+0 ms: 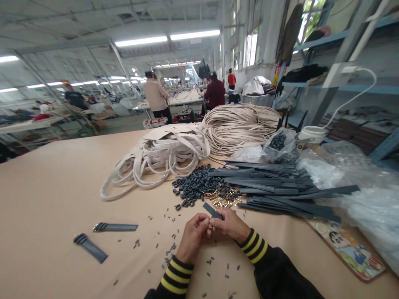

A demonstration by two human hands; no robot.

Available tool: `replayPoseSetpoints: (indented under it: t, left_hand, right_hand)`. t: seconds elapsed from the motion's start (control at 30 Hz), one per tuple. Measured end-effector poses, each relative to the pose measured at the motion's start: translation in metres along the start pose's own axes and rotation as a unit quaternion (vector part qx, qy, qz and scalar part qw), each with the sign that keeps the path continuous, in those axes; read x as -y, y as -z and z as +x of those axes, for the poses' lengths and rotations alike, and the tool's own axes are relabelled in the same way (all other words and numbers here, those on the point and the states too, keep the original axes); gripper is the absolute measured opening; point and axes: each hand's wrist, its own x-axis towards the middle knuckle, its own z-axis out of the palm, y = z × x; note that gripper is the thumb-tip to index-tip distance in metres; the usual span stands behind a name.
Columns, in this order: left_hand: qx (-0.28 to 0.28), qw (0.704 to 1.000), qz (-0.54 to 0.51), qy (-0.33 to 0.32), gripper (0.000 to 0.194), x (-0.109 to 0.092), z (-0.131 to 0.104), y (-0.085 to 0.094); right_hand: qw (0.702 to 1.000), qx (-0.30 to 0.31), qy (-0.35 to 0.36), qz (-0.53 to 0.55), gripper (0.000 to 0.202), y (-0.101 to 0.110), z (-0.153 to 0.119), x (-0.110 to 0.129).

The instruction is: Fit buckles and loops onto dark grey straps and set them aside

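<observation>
My right hand is closed on a short dark grey strap, whose free end points up and left. My left hand meets it, thumb and fingers pinched on a small gold buckle, mostly hidden by the fingertips. Just beyond the hands lie loose gold buckles and a heap of dark strap loops. Long dark strips are stacked to the right. At the left, two short straps with buckles and loops lie apart from each other.
Small dark offcuts are scattered around my hands. Behind are tangled pale straps and a big pale coil. Plastic bags, a white tub and a cartoon-printed board line the right side. Several people work farther back.
</observation>
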Motion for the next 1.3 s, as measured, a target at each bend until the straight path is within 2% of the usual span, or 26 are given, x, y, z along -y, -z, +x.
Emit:
replayPoseSetpoints:
  t: [0.07,0.17,0.33,0.53,0.67,0.8,0.9,1.0,1.17,1.3]
  left_hand:
    - [-0.006,0.998,-0.066,0.016,0.022,0.005,-0.006,0.000]
    - [-0.002,0.992,-0.122,0.023,0.024,0.010,-0.010,-0.003]
    - [0.006,0.991,-0.134,0.020,0.024,0.010,-0.013,-0.006]
    - [0.026,0.999,-0.023,-0.007,0.025,0.009,-0.014,-0.001]
    - [0.033,0.999,0.002,-0.019,0.026,0.012,-0.014,0.001]
    - [0.054,0.996,-0.070,-0.019,0.026,0.014,-0.015,0.001]
    - [0.076,0.983,-0.167,-0.008,0.025,0.012,-0.017,0.002]
    - [0.095,0.970,-0.224,0.029,0.023,0.007,-0.019,0.002]
    - [0.040,0.960,-0.268,0.072,0.026,0.005,-0.020,0.003]
    - [0.021,0.949,-0.293,0.116,0.021,0.002,-0.021,0.008]
  right_hand:
    - [0.996,0.051,-0.017,0.075,0.023,-0.004,-0.002,0.002]
    - [0.987,0.080,-0.033,0.133,0.026,-0.007,-0.003,0.002]
    - [0.974,0.131,-0.040,0.179,0.030,-0.008,-0.004,-0.003]
    - [0.985,0.102,-0.048,0.133,0.028,-0.011,-0.004,-0.003]
    - [0.985,0.084,-0.059,0.135,0.021,-0.014,-0.003,-0.007]
    - [0.993,0.066,-0.036,0.089,0.017,-0.014,-0.004,-0.005]
    - [0.999,0.035,0.031,0.012,0.013,-0.011,-0.005,0.001]
    - [0.994,0.021,0.080,-0.066,0.011,-0.009,-0.007,0.005]
    - [0.972,-0.032,0.104,-0.209,0.009,-0.012,-0.008,0.001]
    - [0.955,-0.041,0.136,-0.262,0.009,-0.016,-0.009,-0.002]
